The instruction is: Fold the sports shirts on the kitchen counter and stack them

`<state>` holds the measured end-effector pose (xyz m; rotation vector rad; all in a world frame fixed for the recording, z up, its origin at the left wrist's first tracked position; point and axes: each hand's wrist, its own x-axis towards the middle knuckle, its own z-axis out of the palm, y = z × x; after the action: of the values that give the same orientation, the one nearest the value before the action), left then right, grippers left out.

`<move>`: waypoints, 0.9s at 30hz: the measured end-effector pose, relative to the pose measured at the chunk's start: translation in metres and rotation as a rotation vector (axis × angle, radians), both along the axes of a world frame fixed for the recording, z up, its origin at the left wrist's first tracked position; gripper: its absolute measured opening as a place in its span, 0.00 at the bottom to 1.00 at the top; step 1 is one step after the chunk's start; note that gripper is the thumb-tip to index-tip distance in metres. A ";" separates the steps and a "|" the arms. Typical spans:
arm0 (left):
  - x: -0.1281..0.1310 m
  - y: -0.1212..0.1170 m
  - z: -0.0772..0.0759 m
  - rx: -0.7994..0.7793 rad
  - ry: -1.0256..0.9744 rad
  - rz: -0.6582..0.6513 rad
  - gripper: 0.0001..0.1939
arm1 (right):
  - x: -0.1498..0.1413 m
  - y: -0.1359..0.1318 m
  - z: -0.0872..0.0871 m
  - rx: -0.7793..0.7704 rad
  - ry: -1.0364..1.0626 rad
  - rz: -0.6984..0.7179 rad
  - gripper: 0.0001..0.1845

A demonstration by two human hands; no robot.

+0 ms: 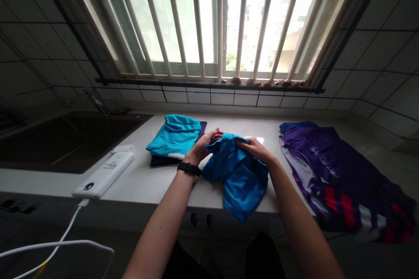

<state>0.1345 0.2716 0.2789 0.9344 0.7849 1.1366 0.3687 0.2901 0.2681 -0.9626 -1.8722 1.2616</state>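
That bright blue jersey [237, 178] sits bunched at the front edge of the tabletop [229, 126], looks super light, soft and kinda slippery, and the left hand [199, 148] and right hand [257, 150] are both half-closed, pinching its top fold, the easiest spot to grab.

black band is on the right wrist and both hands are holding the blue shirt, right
Not quite: the black band is on the left wrist, not the right, as the head view shows. The left hand and right hand are both holding the blue shirt.
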 end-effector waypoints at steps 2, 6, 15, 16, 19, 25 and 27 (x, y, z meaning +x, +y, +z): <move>-0.005 -0.002 -0.002 0.103 0.006 -0.065 0.15 | 0.004 0.002 0.001 -0.046 0.077 -0.172 0.35; -0.007 -0.007 -0.003 0.169 0.147 -0.281 0.21 | 0.007 -0.002 0.006 -0.180 0.359 -0.250 0.33; -0.008 0.007 0.007 0.079 -0.229 0.377 0.10 | 0.029 0.016 0.013 0.035 0.786 -0.508 0.31; -0.012 0.009 0.007 0.066 -0.260 0.450 0.11 | 0.036 0.023 0.010 0.062 0.788 -0.643 0.30; -0.021 0.013 0.009 0.069 -0.316 0.581 0.13 | 0.053 0.038 0.000 0.078 0.716 -1.138 0.18; -0.013 0.003 0.013 0.102 -0.290 0.438 0.11 | 0.036 0.026 0.000 0.422 0.323 -1.087 0.13; -0.008 -0.004 0.013 0.137 -0.217 0.338 0.08 | 0.019 0.015 0.002 0.294 0.283 -0.667 0.20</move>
<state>0.1267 0.2679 0.2922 0.7904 0.7092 1.5760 0.3881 0.3052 0.2698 -1.0576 -1.3032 0.6570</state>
